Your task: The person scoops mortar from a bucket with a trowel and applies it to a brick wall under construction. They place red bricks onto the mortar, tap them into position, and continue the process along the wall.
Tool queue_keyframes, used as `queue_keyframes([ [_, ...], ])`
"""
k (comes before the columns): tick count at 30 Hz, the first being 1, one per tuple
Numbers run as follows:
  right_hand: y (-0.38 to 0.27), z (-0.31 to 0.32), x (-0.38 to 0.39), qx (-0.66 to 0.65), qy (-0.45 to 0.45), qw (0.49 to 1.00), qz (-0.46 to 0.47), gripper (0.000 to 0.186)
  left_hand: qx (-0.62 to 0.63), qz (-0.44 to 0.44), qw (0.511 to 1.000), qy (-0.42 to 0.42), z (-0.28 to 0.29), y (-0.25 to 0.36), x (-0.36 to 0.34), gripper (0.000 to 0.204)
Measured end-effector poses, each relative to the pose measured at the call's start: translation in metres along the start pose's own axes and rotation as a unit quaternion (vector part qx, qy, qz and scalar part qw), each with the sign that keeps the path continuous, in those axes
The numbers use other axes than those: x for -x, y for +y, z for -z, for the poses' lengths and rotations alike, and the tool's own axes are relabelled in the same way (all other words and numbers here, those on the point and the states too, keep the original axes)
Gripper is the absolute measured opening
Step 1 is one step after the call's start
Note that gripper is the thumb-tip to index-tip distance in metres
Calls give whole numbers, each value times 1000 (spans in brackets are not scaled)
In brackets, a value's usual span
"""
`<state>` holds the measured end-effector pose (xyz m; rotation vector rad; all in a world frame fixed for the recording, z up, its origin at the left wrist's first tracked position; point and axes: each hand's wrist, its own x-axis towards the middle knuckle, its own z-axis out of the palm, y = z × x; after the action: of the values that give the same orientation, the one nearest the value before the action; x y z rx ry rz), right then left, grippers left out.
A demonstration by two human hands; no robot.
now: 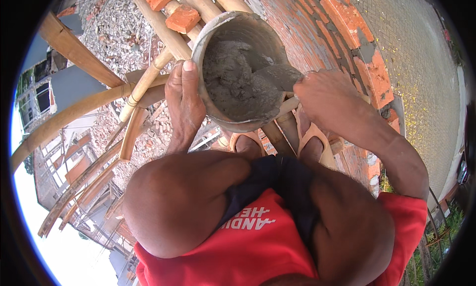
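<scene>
A round grey bucket (pixel 265 38) stands in front of me, its walls caked with cement. Wet grey mortar (pixel 228 72) fills its lower part. My left hand (pixel 184 95) grips the bucket's left rim, with the thumb on the outer edge. In my closed right hand (pixel 325 95) is a trowel (pixel 278 77). Its blade lies inside the bucket at the right, touching the mortar, and its handle is hidden by my fingers.
Bamboo poles (pixel 158 25) form a scaffold around me, with loose orange bricks (pixel 183 19) on top. My sandalled feet (pixel 248 144) rest on it. To the right runs a brick wall (pixel 372 82) with mortar and string; beyond lies paving (pixel 421 77). Rubble (pixel 116 33) lies below left.
</scene>
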<state>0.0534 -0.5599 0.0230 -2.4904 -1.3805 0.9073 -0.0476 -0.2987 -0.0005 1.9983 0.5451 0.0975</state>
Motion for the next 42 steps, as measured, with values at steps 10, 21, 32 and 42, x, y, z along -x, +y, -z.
queue_keyframes([
  [10, 43, -8, 3, -261, -96, 960, -16, 30, -27, -3, 1000, -10, -6, 3, 8, 40],
  [21, 23, -51, 34, 163, 257, 952, 27, 26, 9, -7, 1000, 22, -17, 10, 6, 44],
  [32, 15, -24, 4, -126, 36, 989, -74, 15, 2, -31, 999, 33, -21, 4, 5, 47],
  [42, 36, -45, 17, -289, 51, 952, -81, 28, -11, -27, 999, 35, -16, 2, 4, 45],
])
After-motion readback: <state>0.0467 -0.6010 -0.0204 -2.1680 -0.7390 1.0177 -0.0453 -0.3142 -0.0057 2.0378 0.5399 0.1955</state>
